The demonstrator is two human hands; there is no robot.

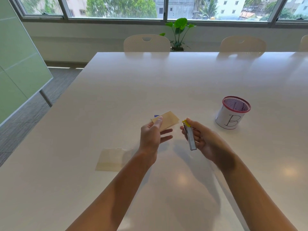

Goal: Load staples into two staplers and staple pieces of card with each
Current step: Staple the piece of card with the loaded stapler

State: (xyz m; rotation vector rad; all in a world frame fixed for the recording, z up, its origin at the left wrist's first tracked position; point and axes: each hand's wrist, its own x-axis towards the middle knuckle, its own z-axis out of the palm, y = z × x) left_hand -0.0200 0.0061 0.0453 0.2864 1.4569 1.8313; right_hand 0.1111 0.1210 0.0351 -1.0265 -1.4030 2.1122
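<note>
Left hand (150, 135) pinched a tan piece of card (167, 120) between thumb and fingers, lower fingers spread loose, card held above the counter (166, 80) and pointing toward 1 o'clock. Right hand (202, 139) was closed around a small metal stapler (190, 135), yellow end up near the thumb, body angled down toward 5 o'clock, nose close to the card's right edge but apart from it. Can't tell whether the stapler was open or loaded. A small blue item (156, 116) showed just behind the held card at its 10 o'clock, mostly hidden, can't identify. A second pale card piece (111, 159) lay flat on the counter at 8 o'clock from the left hand, near the left forearm. A red-rimmed mesh cup (232, 112) wrapped in white paper marked "B" stood at 2 o'clock from the right hand, well apart. Beyond the counter's far edge at 12 o'clock: two chairs (146, 43), a potted plant (179, 33), windows.
</note>
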